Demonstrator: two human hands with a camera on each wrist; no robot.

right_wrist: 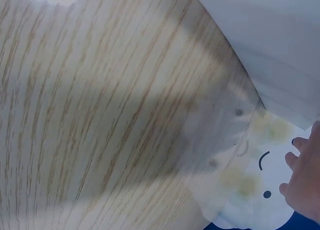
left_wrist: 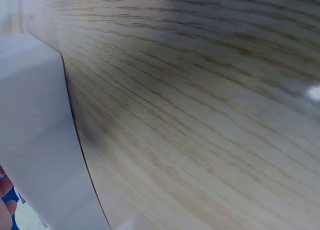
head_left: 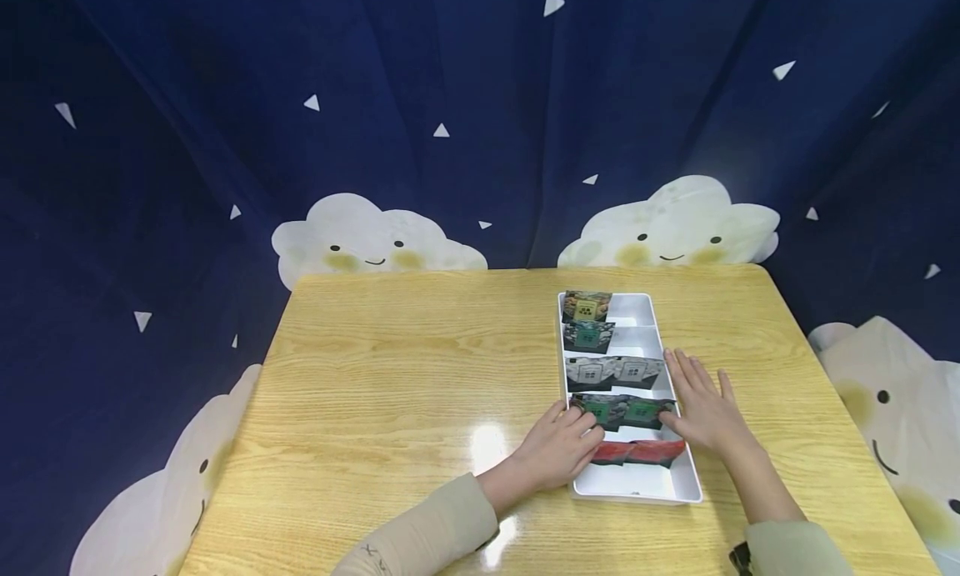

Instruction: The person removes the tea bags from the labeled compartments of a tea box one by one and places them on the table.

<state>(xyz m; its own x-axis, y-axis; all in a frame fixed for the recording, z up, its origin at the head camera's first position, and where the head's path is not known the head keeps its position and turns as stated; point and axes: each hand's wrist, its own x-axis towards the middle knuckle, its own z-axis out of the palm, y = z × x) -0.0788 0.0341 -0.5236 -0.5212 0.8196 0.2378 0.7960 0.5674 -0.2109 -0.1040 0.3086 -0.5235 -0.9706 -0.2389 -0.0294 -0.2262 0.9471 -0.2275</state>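
packets (head_left: 591, 375) in tray (head_left: 630, 481) on table (head_left: 412, 351), curtain (head_left: 375, 67) behind

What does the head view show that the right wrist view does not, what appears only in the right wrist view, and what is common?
Only the head view: the left hand, the packets inside the white tray, and the two sleeves.

Only the right wrist view: a faint reflection of a cloud on the tabletop.

Both: the right hand, the tray, the wooden table and the blue curtain printed with clouds.
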